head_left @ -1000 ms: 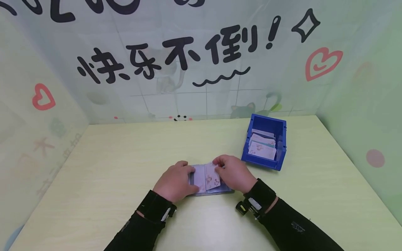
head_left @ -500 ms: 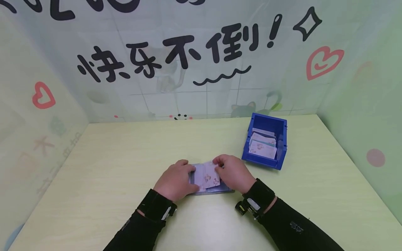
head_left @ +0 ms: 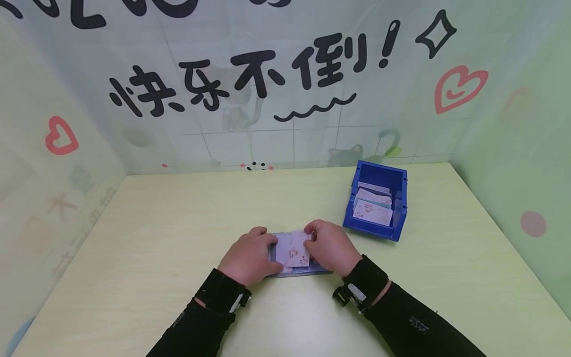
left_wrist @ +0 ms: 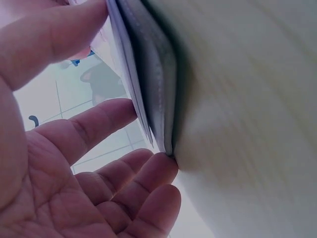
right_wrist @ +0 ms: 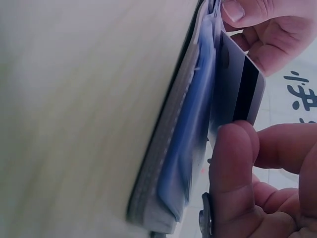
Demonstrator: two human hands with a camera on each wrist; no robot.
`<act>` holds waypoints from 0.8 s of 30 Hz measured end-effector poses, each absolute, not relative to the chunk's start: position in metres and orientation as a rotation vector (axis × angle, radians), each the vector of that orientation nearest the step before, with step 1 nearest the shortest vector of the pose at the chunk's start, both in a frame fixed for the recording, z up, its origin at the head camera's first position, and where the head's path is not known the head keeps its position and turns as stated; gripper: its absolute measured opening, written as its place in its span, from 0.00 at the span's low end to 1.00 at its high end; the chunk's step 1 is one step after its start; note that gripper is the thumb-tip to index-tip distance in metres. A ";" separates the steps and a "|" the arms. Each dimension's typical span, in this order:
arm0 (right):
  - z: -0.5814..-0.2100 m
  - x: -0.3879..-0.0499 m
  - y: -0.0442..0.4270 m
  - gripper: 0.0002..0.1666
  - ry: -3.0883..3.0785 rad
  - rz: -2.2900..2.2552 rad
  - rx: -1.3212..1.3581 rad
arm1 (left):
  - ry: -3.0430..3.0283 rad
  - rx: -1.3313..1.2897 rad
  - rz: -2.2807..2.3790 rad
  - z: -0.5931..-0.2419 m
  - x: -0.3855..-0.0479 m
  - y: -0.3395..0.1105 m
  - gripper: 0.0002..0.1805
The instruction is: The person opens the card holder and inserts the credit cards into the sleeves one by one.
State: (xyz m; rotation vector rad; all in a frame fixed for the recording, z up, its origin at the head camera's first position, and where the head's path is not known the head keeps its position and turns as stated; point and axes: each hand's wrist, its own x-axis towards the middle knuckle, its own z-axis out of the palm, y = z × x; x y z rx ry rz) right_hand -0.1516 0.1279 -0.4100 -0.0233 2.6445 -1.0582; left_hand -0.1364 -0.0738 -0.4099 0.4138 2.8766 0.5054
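A card holder (head_left: 317, 268) with clear bluish sleeves lies opened on the table. My left hand (head_left: 249, 255) holds it at its left side; in the left wrist view, thumb and fingers touch the edges of its cover and leaves (left_wrist: 163, 94). Over the holder's middle, my right hand (head_left: 333, 249) pinches a pale card (head_left: 298, 254) with a floral print between thumb and forefinger. The right wrist view shows a dark stripe on the card's back (right_wrist: 237, 84), with the card standing at an angle to the sleeves (right_wrist: 185, 144). Its inner edge is hard to make out.
A blue bin (head_left: 375, 229) holding several similar cards (head_left: 372, 213) stands behind and right of my right hand. The light wooden table (head_left: 178, 218) meets a printed cloth backdrop (head_left: 250, 144) at its rear edge, with cloth walls at both sides.
The card has shifted slightly left and straightened from a tilt, with my right hand moving a little left alongside it. My left hand stays in place on the holder.
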 end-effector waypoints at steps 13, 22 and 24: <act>-0.410 -0.146 0.119 0.24 2.710 -0.970 -0.153 | 2.871 0.433 0.516 -0.408 -0.137 -0.075 0.33; -0.410 -0.144 0.115 0.26 2.683 -0.980 -0.139 | 2.866 0.456 0.520 -0.408 -0.137 -0.075 0.33; -0.410 -0.143 0.115 0.26 2.686 -0.960 -0.151 | 2.868 0.469 0.520 -0.407 -0.137 -0.076 0.33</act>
